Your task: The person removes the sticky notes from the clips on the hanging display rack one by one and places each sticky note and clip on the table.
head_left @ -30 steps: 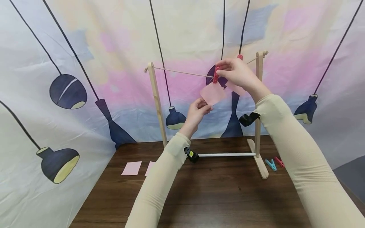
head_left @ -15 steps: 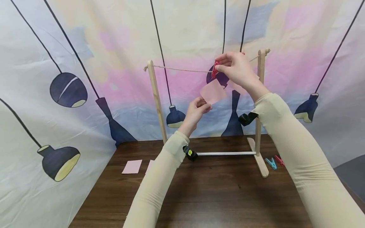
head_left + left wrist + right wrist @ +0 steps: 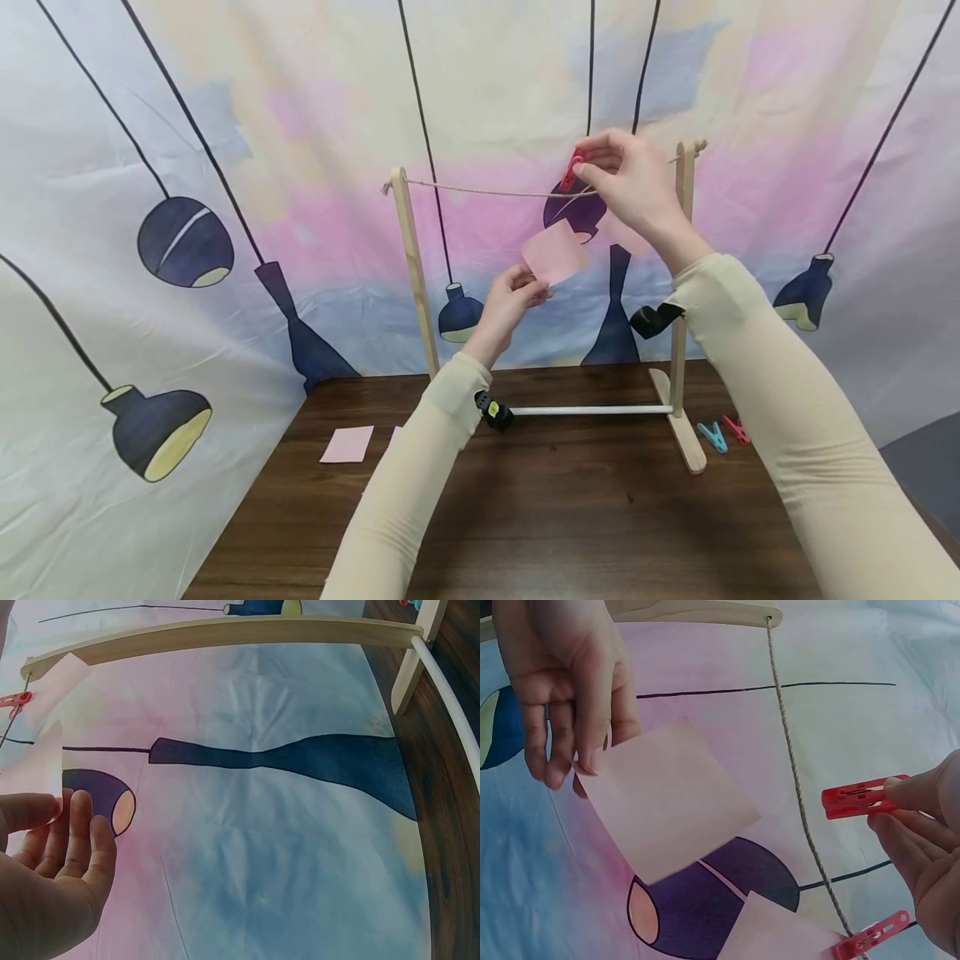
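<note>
- A pink paper square [image 3: 555,252] hangs in midair below a slack string [image 3: 480,191], apart from it, its lower left corner pinched between thumb and fingers of a person's left hand [image 3: 505,304].
- A red clothespin [image 3: 572,169] sits pinched between thumb and fingers of the right hand [image 3: 633,183], held above the paper and just clear of the string.
- Close by, a second pink sheet [image 3: 784,934] hangs from the string, fastened by another red clip [image 3: 870,935]; in the head view the right hand and forearm partly cover it.
- The string runs between a left wooden post [image 3: 417,275] and a right wooden post [image 3: 681,358], with a white rod [image 3: 588,410] crossing low down and meeting the right post near its base.
- On the brown desk [image 3: 555,517], a blue clothespin [image 3: 713,437] and a reddish-pink clothespin [image 3: 736,429] lie side by side, just right of the right post's foot.
- Across the desk at left lies a loose pink sheet [image 3: 347,444]; beside it, a further pink piece [image 3: 396,434] shows mostly hidden behind the cream left sleeve [image 3: 420,475].
- Behind everything spreads a pastel backdrop [image 3: 495,75] printed with dark hanging lamps.
</note>
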### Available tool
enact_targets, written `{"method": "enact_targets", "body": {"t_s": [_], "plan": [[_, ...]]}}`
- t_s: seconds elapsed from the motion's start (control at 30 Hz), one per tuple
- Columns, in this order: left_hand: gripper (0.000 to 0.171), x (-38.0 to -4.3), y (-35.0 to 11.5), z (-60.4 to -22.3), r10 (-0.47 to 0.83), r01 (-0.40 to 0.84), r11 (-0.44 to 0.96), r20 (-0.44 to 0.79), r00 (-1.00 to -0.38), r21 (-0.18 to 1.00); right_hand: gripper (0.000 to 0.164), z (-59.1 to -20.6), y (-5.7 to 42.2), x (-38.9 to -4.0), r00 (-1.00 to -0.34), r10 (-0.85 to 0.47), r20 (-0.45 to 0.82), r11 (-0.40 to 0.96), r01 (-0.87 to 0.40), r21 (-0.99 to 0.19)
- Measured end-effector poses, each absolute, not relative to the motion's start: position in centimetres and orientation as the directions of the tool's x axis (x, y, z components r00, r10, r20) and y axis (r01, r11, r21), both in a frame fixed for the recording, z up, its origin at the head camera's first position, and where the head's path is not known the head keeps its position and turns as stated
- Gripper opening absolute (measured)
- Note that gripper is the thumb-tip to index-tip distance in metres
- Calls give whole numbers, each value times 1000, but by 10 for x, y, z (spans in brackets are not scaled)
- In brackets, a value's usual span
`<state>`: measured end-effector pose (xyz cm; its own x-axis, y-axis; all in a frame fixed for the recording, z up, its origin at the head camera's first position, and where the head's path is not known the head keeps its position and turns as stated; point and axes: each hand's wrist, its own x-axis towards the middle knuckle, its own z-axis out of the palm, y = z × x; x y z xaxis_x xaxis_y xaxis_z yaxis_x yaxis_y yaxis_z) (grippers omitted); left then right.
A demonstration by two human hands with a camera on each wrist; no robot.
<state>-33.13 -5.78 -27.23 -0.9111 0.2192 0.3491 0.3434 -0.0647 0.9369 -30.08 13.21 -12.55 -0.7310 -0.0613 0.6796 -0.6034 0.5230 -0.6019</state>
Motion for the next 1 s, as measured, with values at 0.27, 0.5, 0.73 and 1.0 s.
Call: {"method": "enact_targets", "body": {"t_s": [0.27,0.5,0.73,1.0], "plan": [[28,-331,-68,-269,216,350,-64,356,-909,934,31,-122,140,-294,-712,-52,700,517,-619,-591],[27,-329,-78,-264,213,369,-24,365,-906,929,33,-118,148,-290,-710,-40,703,537,-609,-584],[28,-326,-87,-261,218,384,-17,378,-900,923,39,-118,158,-287,-718,-69,692,544,-609,-577],[26,-324,-95,-260,218,407,29,392,-894,913,46,-120,168,-281,-766,-69,639,509,-578,-638]]}}
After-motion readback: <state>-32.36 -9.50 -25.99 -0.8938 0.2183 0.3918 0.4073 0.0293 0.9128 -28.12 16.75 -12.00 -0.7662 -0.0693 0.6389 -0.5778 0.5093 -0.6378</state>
